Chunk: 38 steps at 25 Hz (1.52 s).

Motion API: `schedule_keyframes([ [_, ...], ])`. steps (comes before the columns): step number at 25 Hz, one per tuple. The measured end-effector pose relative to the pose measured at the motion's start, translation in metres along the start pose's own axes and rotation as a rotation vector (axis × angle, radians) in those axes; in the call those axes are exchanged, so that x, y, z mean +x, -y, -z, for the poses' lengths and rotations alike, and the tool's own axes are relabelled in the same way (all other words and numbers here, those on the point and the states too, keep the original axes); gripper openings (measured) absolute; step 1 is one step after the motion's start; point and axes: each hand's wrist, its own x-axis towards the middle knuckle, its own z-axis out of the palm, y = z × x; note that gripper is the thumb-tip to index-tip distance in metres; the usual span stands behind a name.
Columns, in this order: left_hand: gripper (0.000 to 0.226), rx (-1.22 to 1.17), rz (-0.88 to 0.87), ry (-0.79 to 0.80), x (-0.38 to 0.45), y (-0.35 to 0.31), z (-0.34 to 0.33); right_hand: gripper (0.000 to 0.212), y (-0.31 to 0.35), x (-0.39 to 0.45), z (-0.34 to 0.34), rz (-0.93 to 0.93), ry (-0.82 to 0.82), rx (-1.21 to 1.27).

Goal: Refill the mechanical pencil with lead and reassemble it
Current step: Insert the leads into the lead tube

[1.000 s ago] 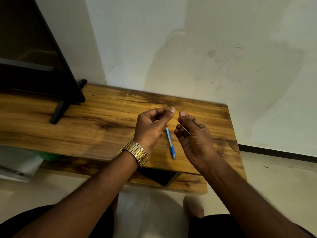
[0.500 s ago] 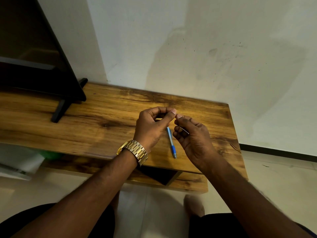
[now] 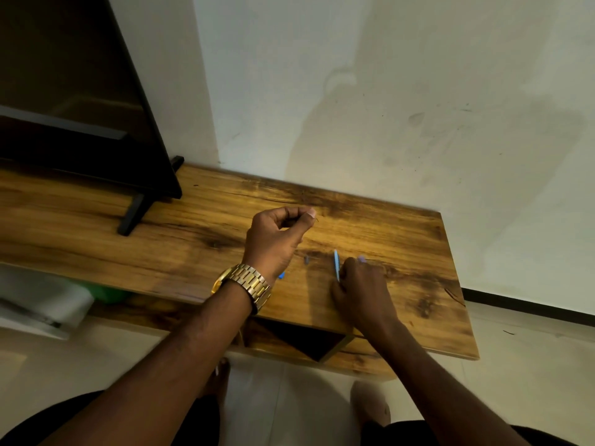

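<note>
The light blue mechanical pencil (image 3: pixel 336 262) lies on the wooden table (image 3: pixel 193 239). My right hand (image 3: pixel 363 284) is low on the table, with its fingers closed over the pencil's near end. My left hand (image 3: pixel 277 239) is raised above the table to the left, its thumb and forefinger pinched on a thin dark pencil lead (image 3: pixel 316 219), of which only the tip shows. A small grey piece (image 3: pixel 306 259) lies on the wood between my hands. A small blue piece (image 3: pixel 282 275) peeks out beside my left wrist.
A black television (image 3: pixel 80 123) stands at the table's left on a black foot (image 3: pixel 132 214). The white wall (image 3: pixel 386 107) runs right behind the table. Below the top is an open dark compartment (image 3: pixel 299 339). White papers (image 3: pixel 42 310) lie at lower left.
My hands were together in the air above the pencil. The right hand has dropped onto the pencil, and the left hand has drawn away to the left, still pinched.
</note>
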Motion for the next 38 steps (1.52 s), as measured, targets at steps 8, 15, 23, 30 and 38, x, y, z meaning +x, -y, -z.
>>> schedule_keyframes([
  [8,0.003,-0.325,0.094,0.056,-0.002,-0.006,-0.005,0.009,-0.003,-0.018,0.084,0.139,-0.115,0.296],
  [15,0.007,-0.408,0.017,0.202,-0.02,-0.004,-0.029,0.013,-0.01,-0.03,0.096,0.181,-0.058,0.344],
  [23,0.008,-0.309,-0.035,0.19,-0.02,-0.002,-0.036,0.013,-0.018,-0.033,0.098,0.188,-0.062,0.367],
  [30,0.009,-0.313,-0.042,0.183,-0.018,0.001,-0.035,0.013,-0.019,-0.033,0.098,0.194,-0.067,0.368],
  [38,0.01,-0.204,-0.119,0.193,-0.018,0.002,-0.032,0.013,-0.018,-0.032,0.098,0.2,-0.061,0.36],
])
